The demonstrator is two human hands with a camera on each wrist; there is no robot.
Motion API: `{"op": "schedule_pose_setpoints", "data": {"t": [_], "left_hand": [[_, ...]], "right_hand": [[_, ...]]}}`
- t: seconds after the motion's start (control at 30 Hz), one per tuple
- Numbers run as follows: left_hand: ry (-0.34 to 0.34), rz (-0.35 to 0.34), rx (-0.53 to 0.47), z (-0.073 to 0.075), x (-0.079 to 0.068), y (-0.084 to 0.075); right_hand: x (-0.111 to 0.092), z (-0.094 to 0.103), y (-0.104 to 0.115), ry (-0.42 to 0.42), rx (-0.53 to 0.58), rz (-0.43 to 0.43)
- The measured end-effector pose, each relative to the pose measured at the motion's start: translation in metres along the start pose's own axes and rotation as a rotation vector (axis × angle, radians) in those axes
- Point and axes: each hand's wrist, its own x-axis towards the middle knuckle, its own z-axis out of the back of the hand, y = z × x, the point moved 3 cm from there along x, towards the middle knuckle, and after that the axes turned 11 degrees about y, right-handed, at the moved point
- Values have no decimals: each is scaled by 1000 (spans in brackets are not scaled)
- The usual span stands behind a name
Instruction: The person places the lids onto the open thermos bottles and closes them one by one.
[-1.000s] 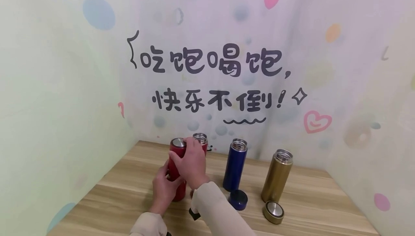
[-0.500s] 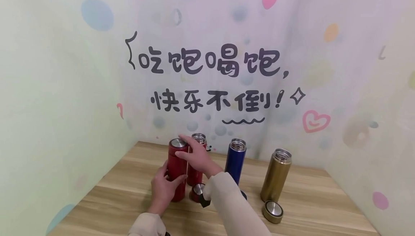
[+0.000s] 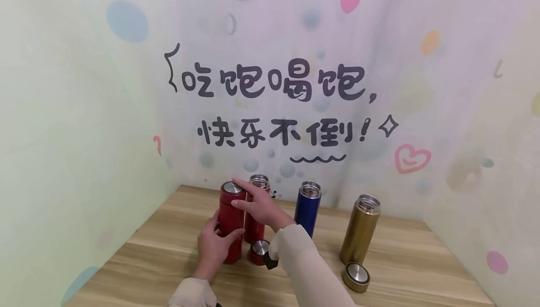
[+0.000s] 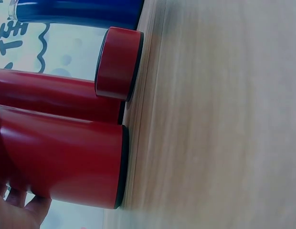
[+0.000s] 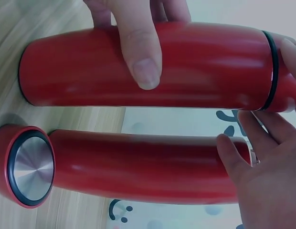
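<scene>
A red thermos flask (image 3: 230,218) stands upright on the table, its silver-topped lid (image 3: 232,188) in place. My left hand (image 3: 213,246) grips its lower body, thumb across the near side in the right wrist view. At the lid my right hand (image 3: 263,206) holds on with thumb and fingers on either side. Just behind stands a second red flask (image 5: 143,167) without a lid, its steel mouth showing. Its neighbour on the table is a loose red lid (image 5: 33,164), silver face up in the head view.
An uncapped blue flask (image 3: 307,211) stands to the right, its base behind my right sleeve (image 3: 312,265). Farther right is an uncapped gold flask (image 3: 360,229) with a gold lid (image 3: 356,276) before it. A printed cloth wall (image 3: 274,40) closes off the back.
My right hand has turned on the lid, its wrist and sleeve swinging right. The loose red lid has come into view, while the blue lid is now hidden. My left hand keeps its grip.
</scene>
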Motion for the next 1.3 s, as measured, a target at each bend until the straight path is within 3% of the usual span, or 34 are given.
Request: {"op": "schedule_pose_setpoints", "data": {"t": [0.43, 0.63, 1.03, 1.13, 1.3], "left_hand": [[1, 17, 10, -1, 0, 0], [-2, 32, -3, 0, -2, 1], [-8, 32, 0, 0, -1, 2], [0, 35, 3, 0, -1, 2], [5, 36, 6, 0, -1, 1]], "right_hand": [[0, -11, 1, -188, -33, 13], [0, -17, 6, -261, -145, 0], [2, -34, 13, -512, -464, -33], [2, -35, 14, -503, -401, -52], [2, -34, 10, -367, -153, -28]]}}
